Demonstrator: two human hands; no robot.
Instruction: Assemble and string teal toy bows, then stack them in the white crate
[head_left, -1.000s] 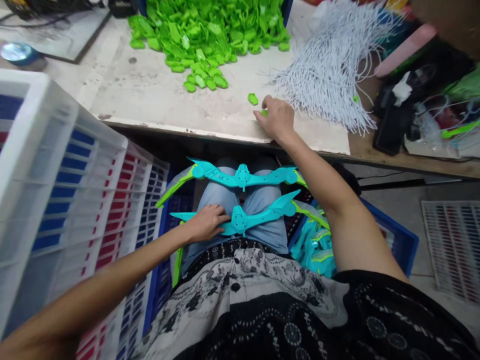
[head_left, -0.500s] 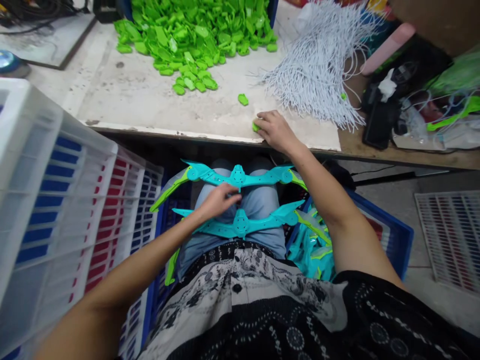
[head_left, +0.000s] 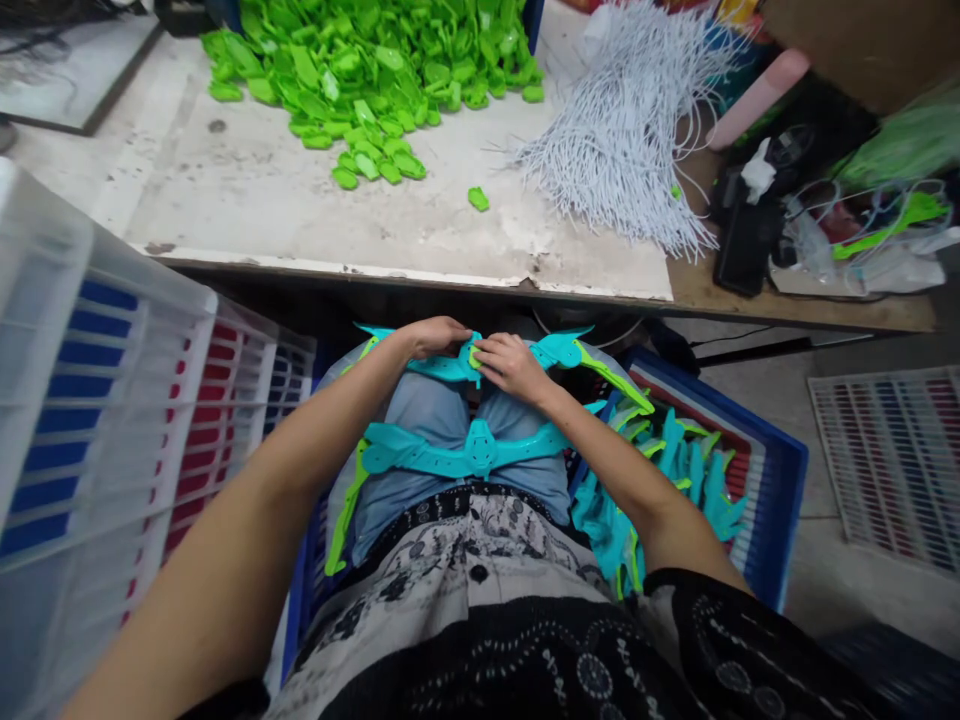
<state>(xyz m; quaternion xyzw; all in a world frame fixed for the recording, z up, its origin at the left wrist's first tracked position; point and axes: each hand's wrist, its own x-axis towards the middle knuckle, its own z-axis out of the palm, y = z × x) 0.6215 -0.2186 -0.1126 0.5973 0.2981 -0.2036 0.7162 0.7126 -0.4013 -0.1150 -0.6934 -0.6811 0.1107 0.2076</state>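
Observation:
Two turquoise bow-shaped plastic parts with lime-green tips lie across my knees. My left hand (head_left: 439,338) grips the far bow-shaped part (head_left: 553,350) just left of its raised centre. My right hand (head_left: 512,366) pinches a small green plastic piece (head_left: 475,355) against that centre; whether it is seated there I cannot tell, as fingers cover part of it. Closer to my waist, the near bow-shaped part (head_left: 435,455) rests on my thighs, its centre bare and untouched by either hand.
Beyond my knees, the worktable (head_left: 300,220) bears a heap of green pieces (head_left: 375,70), one loose green piece (head_left: 478,199) and a bundle of white ties (head_left: 630,130). White crates (head_left: 150,400) stand at left. At right, a blue crate (head_left: 780,500) holds more turquoise parts (head_left: 675,470).
My right hand has come from the table edge to the far bow-shaped part, bringing a green piece. My left hand has moved up from between the parts onto the far one.

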